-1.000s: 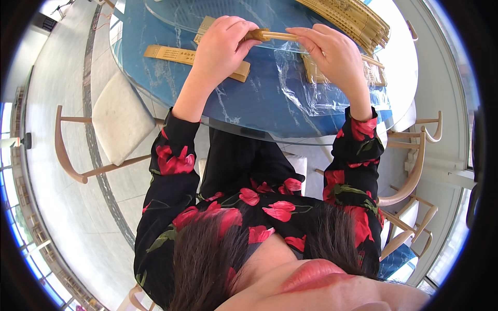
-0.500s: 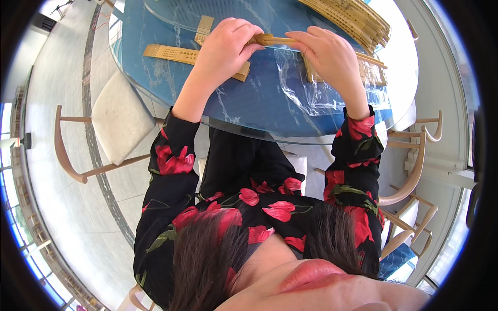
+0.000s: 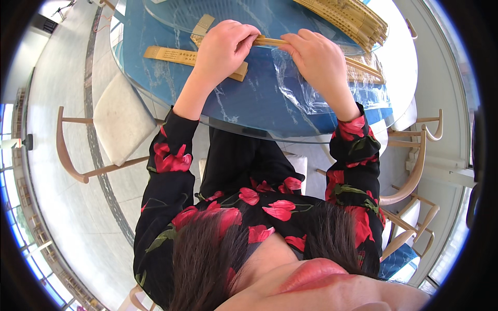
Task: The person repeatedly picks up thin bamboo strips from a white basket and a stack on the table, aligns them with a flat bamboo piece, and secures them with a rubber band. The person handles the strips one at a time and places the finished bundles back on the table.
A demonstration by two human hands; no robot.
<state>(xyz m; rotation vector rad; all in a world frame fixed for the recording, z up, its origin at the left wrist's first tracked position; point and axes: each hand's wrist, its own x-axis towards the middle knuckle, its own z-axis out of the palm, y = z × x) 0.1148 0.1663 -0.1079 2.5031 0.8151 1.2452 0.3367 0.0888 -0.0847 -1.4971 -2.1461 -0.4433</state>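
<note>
Over the blue table, my left hand (image 3: 224, 52) is closed on one end of a pair of thin wooden chopsticks (image 3: 270, 41). My right hand (image 3: 317, 58) pinches the same chopsticks further along, and their other ends stick out beyond it to the right. The left ends are hidden by my left fingers. Beneath my left hand lies a flat gold printed sleeve (image 3: 170, 54), partly covered by the hand. Another gold piece (image 3: 202, 26) lies just beyond it. Clear crinkled plastic wrap (image 3: 298, 90) is spread below my right hand, with a gold piece partly hidden there.
A thick bundle of long gold printed packets (image 3: 353, 23) lies at the far right on the blue marbled table (image 3: 254, 111), partly on a raised glass disc. A pale-seated wooden chair (image 3: 122, 116) stands to the left, with more wooden chairs (image 3: 410, 176) at the right.
My right hand has moved left, nearer my left hand, and the chopsticks have shifted left with it. The brownish end beside my left fingers is now hidden. The far gold piece has tilted slightly.
</note>
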